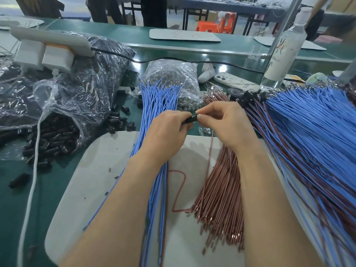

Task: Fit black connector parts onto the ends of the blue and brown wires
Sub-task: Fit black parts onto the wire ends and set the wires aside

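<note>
Head view: your left hand [169, 130] grips a black connector [189, 120] at centre, right hand [223, 122] pinches a brown wire [211, 147] at its mouth. Finished bundle [308, 122] right; loose blue wires [154, 105] and brown wires [217, 199] near you unfitted, judged roughly midway

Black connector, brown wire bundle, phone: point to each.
black connector [189, 120], head view, on its exposed body.
brown wire bundle [218, 189], head view, on the strands at mid-length.
phone [236, 83], head view, on its white back.

Small black plastic connector part [189, 119] is held raised, approx. level; thin blue wire bundle [154, 105] is laid left, brown wire bundle [219, 189] right, metal-tipped ends pointed away.
</note>
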The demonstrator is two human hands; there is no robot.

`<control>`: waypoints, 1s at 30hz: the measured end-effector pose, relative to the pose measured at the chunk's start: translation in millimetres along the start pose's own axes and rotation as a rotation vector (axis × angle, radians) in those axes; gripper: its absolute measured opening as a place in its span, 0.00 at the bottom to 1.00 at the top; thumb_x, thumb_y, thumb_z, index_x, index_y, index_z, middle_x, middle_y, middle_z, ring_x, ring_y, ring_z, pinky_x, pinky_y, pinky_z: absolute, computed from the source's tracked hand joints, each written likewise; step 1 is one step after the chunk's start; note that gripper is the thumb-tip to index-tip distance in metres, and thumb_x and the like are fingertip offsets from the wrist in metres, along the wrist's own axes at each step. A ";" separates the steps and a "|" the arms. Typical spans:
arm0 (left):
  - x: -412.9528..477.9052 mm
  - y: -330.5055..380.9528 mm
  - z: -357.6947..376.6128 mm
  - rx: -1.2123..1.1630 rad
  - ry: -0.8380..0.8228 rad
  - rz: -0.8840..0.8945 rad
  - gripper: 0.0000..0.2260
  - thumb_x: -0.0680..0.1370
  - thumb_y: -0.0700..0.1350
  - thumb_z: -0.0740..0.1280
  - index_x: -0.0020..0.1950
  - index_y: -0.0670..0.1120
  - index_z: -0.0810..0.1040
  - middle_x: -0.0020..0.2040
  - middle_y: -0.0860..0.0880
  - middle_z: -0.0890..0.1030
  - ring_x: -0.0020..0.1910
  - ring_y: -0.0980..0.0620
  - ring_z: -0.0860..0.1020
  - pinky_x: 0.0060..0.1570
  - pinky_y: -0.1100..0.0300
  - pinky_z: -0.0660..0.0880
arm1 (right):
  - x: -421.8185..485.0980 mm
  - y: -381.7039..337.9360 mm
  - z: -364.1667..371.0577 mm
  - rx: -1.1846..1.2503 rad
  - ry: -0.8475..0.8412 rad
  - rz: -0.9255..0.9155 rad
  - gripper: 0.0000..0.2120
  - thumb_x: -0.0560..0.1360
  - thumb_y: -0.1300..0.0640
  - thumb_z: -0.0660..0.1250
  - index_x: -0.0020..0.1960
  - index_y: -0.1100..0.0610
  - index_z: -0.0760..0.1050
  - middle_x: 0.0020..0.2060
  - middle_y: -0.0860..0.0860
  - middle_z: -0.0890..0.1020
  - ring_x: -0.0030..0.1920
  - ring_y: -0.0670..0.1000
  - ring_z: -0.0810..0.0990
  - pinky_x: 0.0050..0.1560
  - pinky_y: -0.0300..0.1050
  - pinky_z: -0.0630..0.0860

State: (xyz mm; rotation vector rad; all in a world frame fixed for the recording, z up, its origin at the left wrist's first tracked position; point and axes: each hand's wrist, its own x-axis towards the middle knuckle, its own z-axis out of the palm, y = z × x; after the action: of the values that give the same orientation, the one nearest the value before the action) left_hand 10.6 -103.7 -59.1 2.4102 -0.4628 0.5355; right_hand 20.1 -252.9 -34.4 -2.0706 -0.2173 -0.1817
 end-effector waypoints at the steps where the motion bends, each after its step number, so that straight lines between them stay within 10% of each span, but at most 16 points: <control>1: 0.0 -0.1 -0.2 0.004 -0.007 0.002 0.06 0.78 0.41 0.64 0.49 0.40 0.79 0.39 0.45 0.78 0.41 0.45 0.72 0.43 0.49 0.69 | 0.0 0.8 0.9 -0.010 -0.006 -0.002 0.09 0.72 0.64 0.72 0.40 0.50 0.80 0.37 0.52 0.84 0.43 0.53 0.84 0.53 0.51 0.79; 14: 0.9 1.1 -2.2 -0.064 0.008 -0.072 0.05 0.77 0.40 0.64 0.47 0.41 0.80 0.36 0.47 0.78 0.35 0.48 0.71 0.41 0.50 0.72 | 0.4 1.7 16.0 0.521 0.045 0.197 0.05 0.76 0.66 0.67 0.41 0.60 0.77 0.32 0.53 0.82 0.30 0.43 0.82 0.35 0.33 0.78; 24: 2.4 3.8 -4.3 -0.093 0.076 -0.111 0.06 0.78 0.41 0.65 0.47 0.42 0.81 0.32 0.51 0.74 0.32 0.51 0.70 0.36 0.58 0.71 | 2.2 -1.8 27.7 0.589 0.059 0.208 0.05 0.77 0.60 0.67 0.43 0.55 0.78 0.34 0.50 0.80 0.37 0.46 0.79 0.43 0.39 0.76; 30: 24.5 40.3 -47.9 -0.374 0.370 -0.149 0.08 0.78 0.48 0.67 0.52 0.47 0.81 0.40 0.57 0.81 0.38 0.64 0.75 0.42 0.72 0.70 | -12.2 -36.9 21.1 0.946 -0.448 0.251 0.23 0.80 0.46 0.53 0.65 0.61 0.71 0.42 0.59 0.79 0.45 0.58 0.79 0.57 0.57 0.76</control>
State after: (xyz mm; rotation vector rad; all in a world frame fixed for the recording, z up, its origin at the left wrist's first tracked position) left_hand 1.1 -108.1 7.3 1.9168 -0.1975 0.7378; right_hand 0.5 -217.7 -16.1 -1.1481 -0.2478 0.4684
